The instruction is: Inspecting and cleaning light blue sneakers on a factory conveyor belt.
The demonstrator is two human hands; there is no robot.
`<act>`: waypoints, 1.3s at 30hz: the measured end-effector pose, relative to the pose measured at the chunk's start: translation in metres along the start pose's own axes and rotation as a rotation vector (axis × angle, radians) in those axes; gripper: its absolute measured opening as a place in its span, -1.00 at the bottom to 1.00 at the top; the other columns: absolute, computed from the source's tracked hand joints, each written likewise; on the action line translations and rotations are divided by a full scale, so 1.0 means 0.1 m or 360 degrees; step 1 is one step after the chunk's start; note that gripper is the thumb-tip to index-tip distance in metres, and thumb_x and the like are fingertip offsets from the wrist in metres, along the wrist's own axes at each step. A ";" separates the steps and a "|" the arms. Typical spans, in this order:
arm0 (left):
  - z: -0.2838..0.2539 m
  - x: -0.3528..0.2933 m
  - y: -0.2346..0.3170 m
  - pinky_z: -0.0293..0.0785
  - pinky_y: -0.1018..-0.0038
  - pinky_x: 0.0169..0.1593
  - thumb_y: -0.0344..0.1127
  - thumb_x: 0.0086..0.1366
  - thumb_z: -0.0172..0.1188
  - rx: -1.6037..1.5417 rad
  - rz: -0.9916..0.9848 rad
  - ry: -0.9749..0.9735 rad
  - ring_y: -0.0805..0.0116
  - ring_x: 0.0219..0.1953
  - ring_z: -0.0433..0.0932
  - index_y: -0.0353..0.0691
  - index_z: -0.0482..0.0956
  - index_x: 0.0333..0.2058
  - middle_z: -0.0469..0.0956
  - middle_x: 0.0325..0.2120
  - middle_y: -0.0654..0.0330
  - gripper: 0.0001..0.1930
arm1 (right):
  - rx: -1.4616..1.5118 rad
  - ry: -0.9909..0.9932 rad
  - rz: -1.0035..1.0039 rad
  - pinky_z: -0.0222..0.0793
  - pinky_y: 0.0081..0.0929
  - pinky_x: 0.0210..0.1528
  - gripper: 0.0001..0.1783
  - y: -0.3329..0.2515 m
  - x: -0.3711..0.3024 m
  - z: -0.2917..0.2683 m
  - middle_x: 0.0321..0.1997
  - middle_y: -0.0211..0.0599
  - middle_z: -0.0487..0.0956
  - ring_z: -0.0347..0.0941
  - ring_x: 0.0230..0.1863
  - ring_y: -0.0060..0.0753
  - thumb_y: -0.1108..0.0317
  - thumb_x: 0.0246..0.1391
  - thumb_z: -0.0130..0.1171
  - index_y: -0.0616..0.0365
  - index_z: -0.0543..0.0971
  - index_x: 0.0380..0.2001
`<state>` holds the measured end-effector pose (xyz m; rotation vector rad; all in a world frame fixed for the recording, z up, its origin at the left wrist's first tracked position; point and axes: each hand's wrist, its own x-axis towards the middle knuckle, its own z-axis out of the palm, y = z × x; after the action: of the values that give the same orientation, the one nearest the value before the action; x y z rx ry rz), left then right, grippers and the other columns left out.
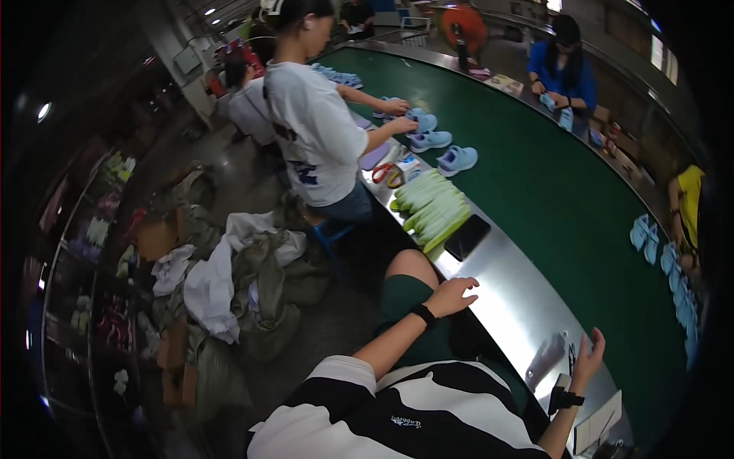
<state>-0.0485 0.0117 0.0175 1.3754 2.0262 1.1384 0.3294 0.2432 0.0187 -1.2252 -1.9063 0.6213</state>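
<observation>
My left hand (453, 297) hovers at the near edge of the shiny metal ledge (520, 298), fingers loosely stretched and nothing in them. Farther right, my right hand (587, 359) is raised over the ledge beside the green conveyor belt (566, 214), thumb and fingers apart, also without a thing in it. A small dark item (571, 358) lies close to its fingers; its kind is unclear. Ahead of my left hand are a black phone (468, 237) and a pile of long pale green pieces (432, 205), too indistinct to name.
Light blue shoes (457, 159) stand on the belt, where a person in a white shirt (313, 130) reaches in. Across it, a person in blue (566, 73) handles shoes. Red-handled scissors (384, 173) lie past the pile. A notepad (598, 422) sits near my right wrist. Sacks (264, 268) cover the left floor.
</observation>
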 end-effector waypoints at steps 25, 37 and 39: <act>0.05 0.30 0.13 0.49 0.33 -0.14 -0.05 0.15 0.29 0.0340 0.0115 -0.1055 0.06 -0.24 0.58 -0.24 0.61 -0.27 0.60 -0.36 -0.01 -0.64 | -0.0636 -0.0883 -0.0422 -0.41 -0.05 0.47 -0.24 -0.25 0.12 1.58 0.50 -0.15 -0.05 -0.26 0.51 -0.12 -0.17 0.20 -0.07 0.03 0.17 0.34; 0.98 1.59 -0.49 0.32 0.20 0.15 -0.28 0.23 0.20 0.0073 0.0441 0.0325 -0.02 0.05 0.44 -0.29 0.58 -0.21 0.54 -0.05 -0.02 -0.77 | -0.0592 -0.0751 -0.0490 -0.30 -0.04 0.45 -0.27 -0.39 0.08 1.60 0.47 -0.13 0.04 -0.15 0.49 -0.09 -0.15 0.19 -0.03 0.03 0.24 0.31; 1.06 1.59 -0.46 0.31 0.20 0.16 -0.30 0.22 0.20 0.0108 0.0417 0.0325 -0.01 0.06 0.43 -0.28 0.58 -0.22 0.53 -0.04 -0.01 -0.79 | -0.0602 -0.0753 -0.0464 -0.30 -0.04 0.45 -0.26 -0.37 0.09 1.57 0.46 -0.13 0.05 -0.14 0.49 -0.09 -0.15 0.19 -0.03 0.03 0.24 0.31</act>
<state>-0.0618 0.1896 -0.0664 1.6564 2.0839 1.3826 0.1798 0.2370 -0.0429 -1.0485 -2.6357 0.4281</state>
